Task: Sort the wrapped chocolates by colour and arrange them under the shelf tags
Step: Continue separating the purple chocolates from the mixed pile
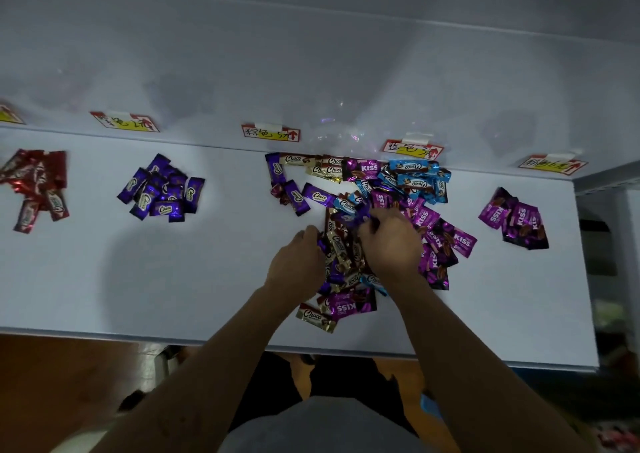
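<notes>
Centrally, L grip [298, 262] pinching purple choc [323, 245] at edge of mixed pile [347, 305], R grip [392, 242] clutching purple wrapper [356, 217] atop it

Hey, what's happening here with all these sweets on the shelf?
A person is sorting wrapped chocolates by colour on a white shelf. In the mixed pile in the middle, the left hand grips a purple chocolate, and the right hand seems to pinch another. Sorted heaps lie below the tags: a red heap far left, a purple heap beside it, a magenta heap far right. The middle pile is not yet sorted.
</notes>
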{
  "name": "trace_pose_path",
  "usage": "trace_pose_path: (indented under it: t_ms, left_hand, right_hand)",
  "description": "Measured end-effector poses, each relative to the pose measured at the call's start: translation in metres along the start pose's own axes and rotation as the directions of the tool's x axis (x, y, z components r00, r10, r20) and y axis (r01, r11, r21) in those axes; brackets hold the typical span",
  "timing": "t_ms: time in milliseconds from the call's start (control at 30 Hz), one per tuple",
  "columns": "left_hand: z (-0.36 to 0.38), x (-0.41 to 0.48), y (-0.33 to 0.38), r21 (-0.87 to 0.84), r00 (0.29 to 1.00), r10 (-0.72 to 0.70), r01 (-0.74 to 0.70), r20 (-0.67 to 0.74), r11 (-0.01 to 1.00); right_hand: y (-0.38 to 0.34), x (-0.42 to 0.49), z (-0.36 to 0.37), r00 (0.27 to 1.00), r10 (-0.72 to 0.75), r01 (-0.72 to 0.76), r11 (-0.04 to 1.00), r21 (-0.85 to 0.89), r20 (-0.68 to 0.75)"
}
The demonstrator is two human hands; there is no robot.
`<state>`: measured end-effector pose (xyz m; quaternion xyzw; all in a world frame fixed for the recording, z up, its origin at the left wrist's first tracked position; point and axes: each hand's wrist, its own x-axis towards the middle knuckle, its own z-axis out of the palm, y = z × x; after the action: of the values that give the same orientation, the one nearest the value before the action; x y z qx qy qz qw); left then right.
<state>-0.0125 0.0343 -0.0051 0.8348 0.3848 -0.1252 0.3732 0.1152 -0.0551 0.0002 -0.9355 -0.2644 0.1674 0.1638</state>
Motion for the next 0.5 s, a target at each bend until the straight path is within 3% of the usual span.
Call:
trace_pose_path:
  t_ms: [100, 233, 367, 500]
  left_hand:
    - [0.017, -0.013, 0.001, -0.015, 0.999, -0.011, 0.012, 0.048, 1.0]
    - [0.033, -0.018, 0.0, 0.022, 0.993, -0.061, 0.059, 0.104, 0.998]
    - [0.036, -0.017, -0.001, -0.012, 0.994, -0.088, 0.089, 0.068, 0.996]
    - [0.036, -0.024, -0.006, 0.085, 0.997, -0.075, 0.075, -0.004, 0.994]
  right_hand:
    - [-0.003, 0.008, -0.01, 1.0, 0.01, -0.01, 1.0, 0.015, -0.002]
    - [-0.009, 0.021, -0.005, 0.995, -0.024, 0.029, 0.998, -0.054, 0.098]
    - [-0.01, 0.031, 0.002, 0.988, -0.052, 0.073, 0.987, -0.14, 0.146]
    - [-0.008, 0.029, 0.006, 0.985, -0.075, 0.109, 0.97, -0.219, 0.157]
